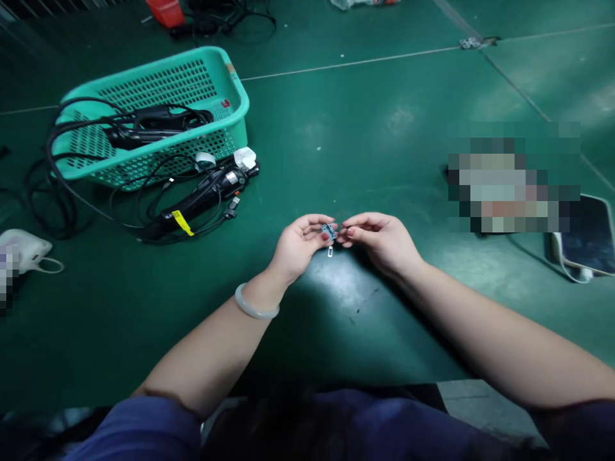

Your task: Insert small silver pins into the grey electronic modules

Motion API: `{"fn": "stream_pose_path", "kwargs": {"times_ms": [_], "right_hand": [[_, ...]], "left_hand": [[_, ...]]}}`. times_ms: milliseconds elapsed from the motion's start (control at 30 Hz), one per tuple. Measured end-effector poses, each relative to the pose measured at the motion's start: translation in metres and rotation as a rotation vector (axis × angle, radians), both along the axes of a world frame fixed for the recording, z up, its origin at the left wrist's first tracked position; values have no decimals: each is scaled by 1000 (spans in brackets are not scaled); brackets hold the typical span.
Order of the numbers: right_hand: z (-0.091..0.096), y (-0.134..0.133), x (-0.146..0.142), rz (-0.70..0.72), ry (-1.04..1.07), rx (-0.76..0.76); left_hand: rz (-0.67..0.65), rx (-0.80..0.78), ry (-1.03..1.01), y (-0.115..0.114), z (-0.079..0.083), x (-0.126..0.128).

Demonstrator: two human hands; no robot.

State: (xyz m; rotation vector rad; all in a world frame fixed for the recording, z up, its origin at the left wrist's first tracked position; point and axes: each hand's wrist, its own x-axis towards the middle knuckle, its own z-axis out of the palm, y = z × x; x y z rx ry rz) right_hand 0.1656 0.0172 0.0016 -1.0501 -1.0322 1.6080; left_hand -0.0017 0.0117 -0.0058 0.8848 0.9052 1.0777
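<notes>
My left hand point(300, 246) pinches a small grey-blue component point(329, 231) between thumb and fingers, held a little above the green table point(365, 128). My right hand point(377, 238) meets it from the right, fingertips pinched together at the part's edge; what they grip is too small to name. A tiny white piece point(330, 252) lies on the table just below the two hands. A pale bangle point(254, 306) circles my left wrist.
A teal plastic basket point(230, 89) holding black cables stands at the back left. A black electric screwdriver point(202, 198) with a yellow tag lies in front of it. A phone point(590, 237) rests at the right edge, a white mask point(22, 251) at the left.
</notes>
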Motion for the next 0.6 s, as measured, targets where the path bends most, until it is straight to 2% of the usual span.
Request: {"fn": "stream_pose_path", "kwargs": {"times_ms": [167, 267, 367, 533, 600], "right_hand": [[4, -1, -5, -58, 24, -128], [5, -2, -9, -86, 19, -125], [6, -3, -10, -100, -37, -64], [10, -4, -7, -106, -348, 153], [11, -4, -6, -96, -400, 194]], "left_hand": [[-24, -6, 26, -1, 1, 1], [-37, -3, 26, -1, 1, 1], [-34, -4, 21, -2, 2, 1], [-25, 1, 21, -3, 4, 1], [-21, 21, 22, -3, 4, 1]]}}
